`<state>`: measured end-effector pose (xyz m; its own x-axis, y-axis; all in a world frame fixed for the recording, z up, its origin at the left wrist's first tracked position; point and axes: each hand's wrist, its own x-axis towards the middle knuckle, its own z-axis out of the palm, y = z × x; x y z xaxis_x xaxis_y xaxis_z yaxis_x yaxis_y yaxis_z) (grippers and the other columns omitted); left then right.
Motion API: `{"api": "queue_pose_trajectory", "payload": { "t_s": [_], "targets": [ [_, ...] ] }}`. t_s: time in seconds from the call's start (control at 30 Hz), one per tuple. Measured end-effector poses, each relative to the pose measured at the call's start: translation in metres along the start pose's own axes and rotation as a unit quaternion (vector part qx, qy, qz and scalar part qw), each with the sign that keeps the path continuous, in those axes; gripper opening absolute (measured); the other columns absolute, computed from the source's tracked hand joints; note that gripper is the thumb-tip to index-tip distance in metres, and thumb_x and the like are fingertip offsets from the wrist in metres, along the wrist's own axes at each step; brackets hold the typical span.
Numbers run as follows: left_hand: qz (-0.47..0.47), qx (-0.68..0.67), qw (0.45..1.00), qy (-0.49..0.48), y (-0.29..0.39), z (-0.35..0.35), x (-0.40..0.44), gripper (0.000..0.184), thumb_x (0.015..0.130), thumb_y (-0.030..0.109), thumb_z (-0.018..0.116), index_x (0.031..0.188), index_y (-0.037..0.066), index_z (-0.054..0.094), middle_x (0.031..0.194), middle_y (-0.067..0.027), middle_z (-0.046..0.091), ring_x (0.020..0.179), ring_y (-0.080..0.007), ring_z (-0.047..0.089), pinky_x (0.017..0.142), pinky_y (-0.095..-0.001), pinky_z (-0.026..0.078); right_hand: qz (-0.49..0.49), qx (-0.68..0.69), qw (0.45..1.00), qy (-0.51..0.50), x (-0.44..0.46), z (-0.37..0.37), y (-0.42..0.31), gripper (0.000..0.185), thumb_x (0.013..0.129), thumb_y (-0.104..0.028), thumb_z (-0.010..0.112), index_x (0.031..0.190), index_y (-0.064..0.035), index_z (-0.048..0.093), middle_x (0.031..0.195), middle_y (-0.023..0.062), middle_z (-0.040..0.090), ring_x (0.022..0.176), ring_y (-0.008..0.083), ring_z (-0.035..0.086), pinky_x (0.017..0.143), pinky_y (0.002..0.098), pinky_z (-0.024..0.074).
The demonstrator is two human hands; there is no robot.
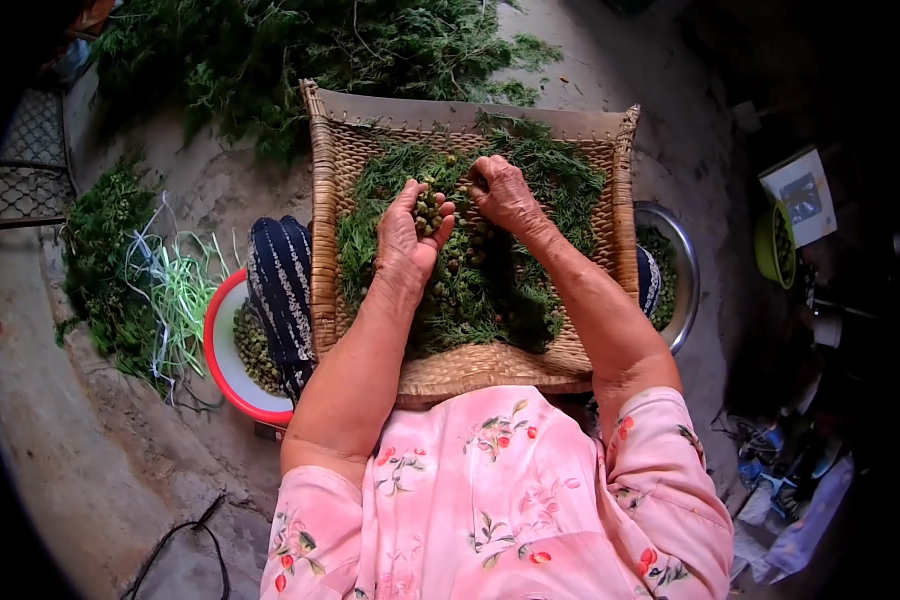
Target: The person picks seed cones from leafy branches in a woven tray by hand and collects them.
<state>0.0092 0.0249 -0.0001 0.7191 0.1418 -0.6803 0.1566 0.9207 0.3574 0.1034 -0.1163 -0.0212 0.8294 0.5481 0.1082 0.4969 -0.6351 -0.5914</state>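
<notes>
A woven wicker tray [625, 180] rests across my lap, heaped with feathery evergreen sprigs [560, 190] and small round green cones. My left hand [407, 235] is palm up with its fingers curled around a handful of green cones [428, 212]. To its right, my right hand [507, 195] hovers over the sprigs with fingertips pinched together. What lies between those fingertips is hidden.
Left of my knee stands a white basin with a red rim [217, 350], holding cones. A metal basin [688, 270] with greenery is on the right. Evergreen branches [220, 70] are piled ahead. Pale plastic strips [175, 300] and a green bowl [767, 245] lie to the sides.
</notes>
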Motion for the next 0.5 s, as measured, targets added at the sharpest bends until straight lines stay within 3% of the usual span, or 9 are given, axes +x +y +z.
{"api": "queue_pose_trajectory", "payload": {
  "t_s": [0.1,0.37,0.43,0.5],
  "targets": [
    [-0.001,-0.006,1.000,-0.005,0.001,-0.001,0.002,0.021,0.087,0.029,0.056,0.090,0.008,0.055,0.080,-0.0085,0.061,0.068,-0.0208,0.061,0.052,-0.0284,0.054,0.021,-0.077,0.996,-0.043,0.002,0.010,-0.007,0.011,0.075,-0.008,0.057,0.086,-0.0033,0.057,0.090,0.0164,0.052,0.085,0.0353,0.054,0.073,0.0417,0.0458],
    [-0.005,-0.009,1.000,-0.004,0.001,-0.002,0.003,0.021,0.088,0.028,0.056,0.091,0.008,0.055,0.081,-0.0087,0.061,0.068,-0.0209,0.061,0.053,-0.0295,0.053,-0.022,-0.038,0.998,-0.046,0.001,0.007,0.001,0.012,0.073,-0.006,0.057,0.084,-0.0019,0.057,0.083,0.0161,0.054,0.082,0.0359,0.056,0.071,0.0414,0.0464],
    [-0.003,-0.003,1.000,0.000,0.001,-0.001,0.003,0.020,0.088,0.028,0.056,0.091,0.008,0.055,0.081,-0.0085,0.061,0.069,-0.0207,0.061,0.054,-0.0299,0.053,-0.007,0.047,0.998,-0.031,-0.001,0.006,0.001,0.014,0.070,-0.007,0.057,0.083,-0.0012,0.058,0.079,0.0163,0.059,0.078,0.0340,0.059,0.069,0.0384,0.0480],
    [-0.002,-0.006,1.000,-0.001,0.001,-0.002,0.003,0.020,0.087,0.028,0.056,0.092,0.009,0.054,0.080,-0.0080,0.060,0.067,-0.0200,0.061,0.052,-0.0296,0.053,0.073,0.140,0.987,-0.016,-0.001,0.000,0.002,0.019,0.068,-0.008,0.058,0.086,-0.0017,0.060,0.077,0.0150,0.062,0.069,0.0278,0.061,0.066,0.0354,0.0491]
  ]
}}
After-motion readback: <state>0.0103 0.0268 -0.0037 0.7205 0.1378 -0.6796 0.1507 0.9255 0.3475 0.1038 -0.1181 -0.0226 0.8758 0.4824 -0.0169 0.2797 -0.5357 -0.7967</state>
